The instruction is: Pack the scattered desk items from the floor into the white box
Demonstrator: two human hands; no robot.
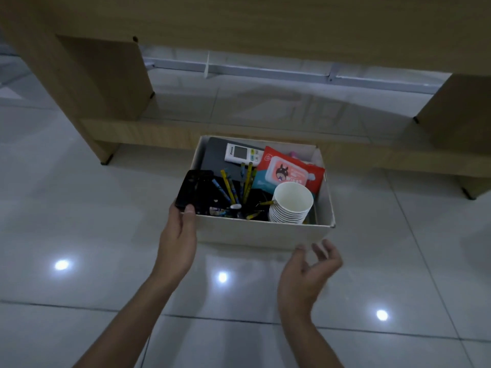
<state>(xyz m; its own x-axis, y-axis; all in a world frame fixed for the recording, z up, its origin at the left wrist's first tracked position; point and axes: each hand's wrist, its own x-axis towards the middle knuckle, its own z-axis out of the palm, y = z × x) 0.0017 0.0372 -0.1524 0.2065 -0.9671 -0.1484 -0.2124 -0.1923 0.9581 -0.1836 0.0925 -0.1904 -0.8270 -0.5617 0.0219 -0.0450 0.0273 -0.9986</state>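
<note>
White tiles spread glossy across the floor around us, spotted with bright ceiling-light reflections, and a wooden desk stands over the far side, its left leg panel coming down well to the left of the box and a low crossbar running just behind it. Our left hand reaches to the near left corner of the white box and grips a black phone by its lower end, thumb on top, the phone tilted over the box's left rim so that it partly hides that corner. Inside the box, moving rightward, we see a dark flat slab, perhaps a notebook, lying along the back left, with a white remote control resting on it. In front of that a bunch of yellow and blue pens fans upward from a dark holder we cannot make out clearly. Next comes a red pack of wipes, leaning against the back right, and just before it a stack of white paper cups, tilted toward us and touching the near wall. Something pink shows behind the wipes, too hidden to name. Our right hand hovers apart from the box's near right corner, palm turned inward, fingers loosely curled and spread, holding nothing. On the right, the desk's other leg panel meets the floor well clear of the box.
</note>
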